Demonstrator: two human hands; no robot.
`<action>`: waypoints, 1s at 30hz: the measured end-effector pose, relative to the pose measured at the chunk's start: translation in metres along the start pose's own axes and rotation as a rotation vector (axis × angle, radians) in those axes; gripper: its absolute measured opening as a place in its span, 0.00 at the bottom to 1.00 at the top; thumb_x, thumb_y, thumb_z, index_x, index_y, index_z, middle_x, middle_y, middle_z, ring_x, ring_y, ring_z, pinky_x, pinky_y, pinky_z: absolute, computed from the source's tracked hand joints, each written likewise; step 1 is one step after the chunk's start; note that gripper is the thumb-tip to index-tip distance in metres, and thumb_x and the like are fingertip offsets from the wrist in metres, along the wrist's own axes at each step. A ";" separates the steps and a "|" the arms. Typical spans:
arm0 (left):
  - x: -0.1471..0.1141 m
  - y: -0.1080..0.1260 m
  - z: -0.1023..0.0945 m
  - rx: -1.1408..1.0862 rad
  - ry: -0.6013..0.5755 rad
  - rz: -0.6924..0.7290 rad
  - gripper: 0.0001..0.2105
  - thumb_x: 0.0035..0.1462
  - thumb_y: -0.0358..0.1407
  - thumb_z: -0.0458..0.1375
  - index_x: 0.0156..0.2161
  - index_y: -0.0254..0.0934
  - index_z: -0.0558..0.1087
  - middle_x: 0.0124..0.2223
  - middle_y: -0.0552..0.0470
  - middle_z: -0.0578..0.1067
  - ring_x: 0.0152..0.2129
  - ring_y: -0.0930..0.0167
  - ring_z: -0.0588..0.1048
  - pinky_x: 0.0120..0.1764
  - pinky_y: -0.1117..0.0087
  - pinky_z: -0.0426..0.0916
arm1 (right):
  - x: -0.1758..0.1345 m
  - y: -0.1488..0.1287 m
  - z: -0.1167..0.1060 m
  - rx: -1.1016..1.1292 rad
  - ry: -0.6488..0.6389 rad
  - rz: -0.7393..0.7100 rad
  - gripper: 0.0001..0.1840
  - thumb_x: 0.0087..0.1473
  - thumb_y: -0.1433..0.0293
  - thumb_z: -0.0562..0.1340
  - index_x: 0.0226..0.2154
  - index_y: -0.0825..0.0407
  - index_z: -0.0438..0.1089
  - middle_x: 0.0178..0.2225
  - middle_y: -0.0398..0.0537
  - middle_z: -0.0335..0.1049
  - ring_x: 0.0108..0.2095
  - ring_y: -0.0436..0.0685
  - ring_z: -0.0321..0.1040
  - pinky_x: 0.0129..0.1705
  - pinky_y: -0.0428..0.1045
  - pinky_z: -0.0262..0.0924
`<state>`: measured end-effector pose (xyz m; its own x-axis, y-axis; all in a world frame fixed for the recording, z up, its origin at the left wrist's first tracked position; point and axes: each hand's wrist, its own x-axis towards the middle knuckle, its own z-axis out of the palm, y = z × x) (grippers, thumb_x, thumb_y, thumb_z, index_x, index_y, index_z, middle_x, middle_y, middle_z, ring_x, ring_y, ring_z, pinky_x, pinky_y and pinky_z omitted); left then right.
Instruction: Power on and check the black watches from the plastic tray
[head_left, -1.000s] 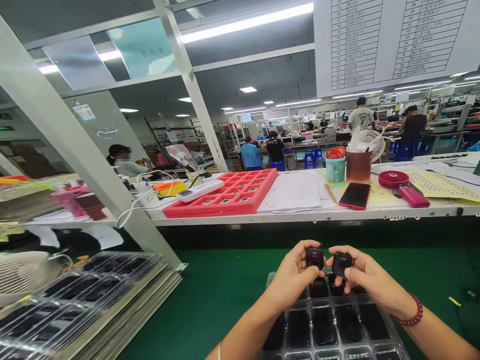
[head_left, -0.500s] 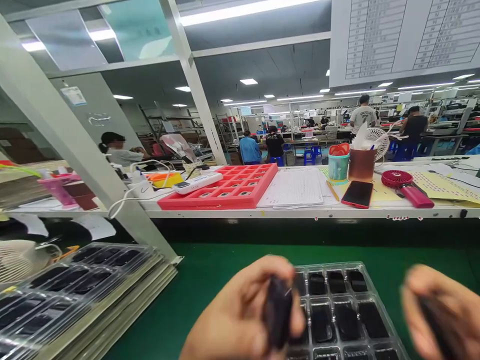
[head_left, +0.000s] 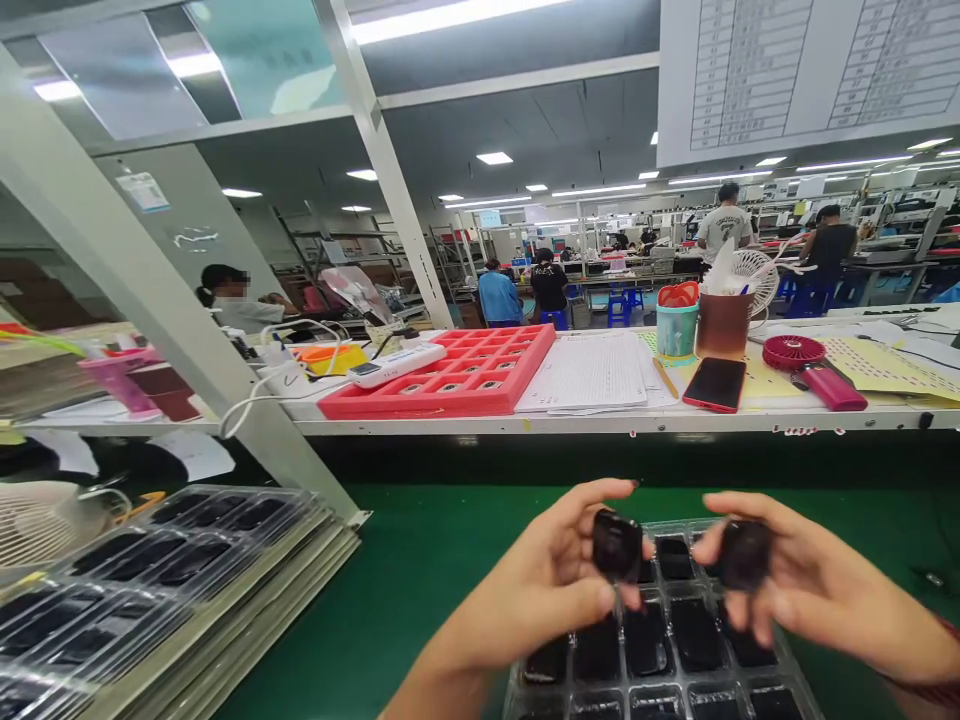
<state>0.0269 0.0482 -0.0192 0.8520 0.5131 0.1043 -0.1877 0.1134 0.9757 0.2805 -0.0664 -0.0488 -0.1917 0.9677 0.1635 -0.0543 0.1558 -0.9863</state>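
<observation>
My left hand [head_left: 566,575] grips a small black square piece with a glossy face [head_left: 616,546], fingers and thumb around its edges. In my right hand [head_left: 806,580] is a similar dark, rounded-square piece [head_left: 745,555], blurred by motion. What exactly the pieces are, I cannot tell. Both hands are above a clear plastic tray [head_left: 671,695], whose compartments hold several flat black pieces [head_left: 694,633]. The tray lies on the green work surface, and the hands hide part of its back rows.
Stacked clear trays with black pieces [head_left: 112,552] stand at the left on the green table [head_left: 420,560]. Along the shelf above lie a red foam tray [head_left: 420,402], papers [head_left: 592,372], a phone [head_left: 715,385], a cup [head_left: 677,330] and a small fan [head_left: 793,351]. A slanted metal post [head_left: 225,380] rises at the left.
Both hands have moved closer together over the tray, the right one coming in from the right edge. Each hand's black piece now shows its broad face more.
</observation>
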 end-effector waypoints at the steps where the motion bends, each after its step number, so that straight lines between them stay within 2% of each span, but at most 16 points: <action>1: 0.014 -0.004 0.003 0.036 0.014 0.004 0.30 0.44 0.35 0.65 0.54 0.41 0.62 0.41 0.47 0.73 0.31 0.70 0.75 0.31 0.73 0.66 | 0.009 0.001 0.002 0.013 -0.004 -0.012 0.30 0.50 0.60 0.64 0.55 0.44 0.58 0.47 0.56 0.65 0.35 0.57 0.70 0.30 0.50 0.67; 4: 0.044 -0.021 0.006 0.147 0.077 -0.046 0.16 0.50 0.39 0.60 0.43 0.34 0.69 0.29 0.52 0.72 0.22 0.74 0.73 0.24 0.76 0.61 | 0.035 0.014 0.004 0.002 0.045 0.005 0.18 0.56 0.61 0.59 0.48 0.49 0.64 0.41 0.53 0.69 0.29 0.52 0.69 0.29 0.47 0.65; 6: 0.052 -0.031 0.005 0.186 0.097 -0.061 0.13 0.51 0.39 0.59 0.40 0.33 0.69 0.28 0.53 0.71 0.21 0.75 0.72 0.22 0.77 0.59 | 0.044 0.024 0.003 -0.028 0.071 0.011 0.15 0.57 0.62 0.57 0.45 0.51 0.65 0.38 0.50 0.70 0.26 0.49 0.68 0.28 0.46 0.64; 13: 0.054 -0.038 0.005 0.196 0.155 -0.071 0.13 0.48 0.30 0.58 0.41 0.34 0.66 0.30 0.53 0.71 0.23 0.75 0.72 0.24 0.77 0.60 | 0.044 0.028 0.002 -0.072 0.061 -0.006 0.18 0.56 0.66 0.57 0.49 0.50 0.61 0.40 0.50 0.67 0.29 0.50 0.68 0.28 0.47 0.64; 22: 0.054 -0.039 0.007 0.160 0.174 -0.008 0.16 0.44 0.24 0.55 0.42 0.35 0.66 0.32 0.53 0.72 0.24 0.76 0.71 0.32 0.72 0.66 | 0.043 0.025 0.006 -0.103 0.062 0.018 0.19 0.52 0.71 0.58 0.48 0.49 0.61 0.41 0.50 0.68 0.30 0.51 0.68 0.30 0.48 0.65; 26: 0.059 -0.044 0.002 0.185 0.192 -0.015 0.17 0.44 0.23 0.55 0.42 0.35 0.66 0.33 0.52 0.72 0.23 0.76 0.71 0.27 0.75 0.64 | 0.043 0.030 0.006 -0.109 0.085 0.026 0.23 0.51 0.74 0.58 0.51 0.47 0.60 0.41 0.49 0.68 0.29 0.51 0.68 0.30 0.48 0.66; 30: 0.074 -0.061 -0.016 0.131 0.220 -0.055 0.22 0.47 0.30 0.58 0.50 0.35 0.65 0.43 0.44 0.73 0.29 0.71 0.73 0.22 0.78 0.62 | 0.054 0.050 -0.005 -0.002 0.155 0.014 0.30 0.51 0.69 0.60 0.56 0.44 0.55 0.51 0.51 0.63 0.37 0.54 0.69 0.34 0.50 0.68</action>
<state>0.0942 0.0926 -0.0744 0.7297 0.6834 0.0200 -0.0669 0.0422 0.9969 0.2726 -0.0052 -0.0892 -0.0387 0.9887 0.1446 -0.0506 0.1426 -0.9885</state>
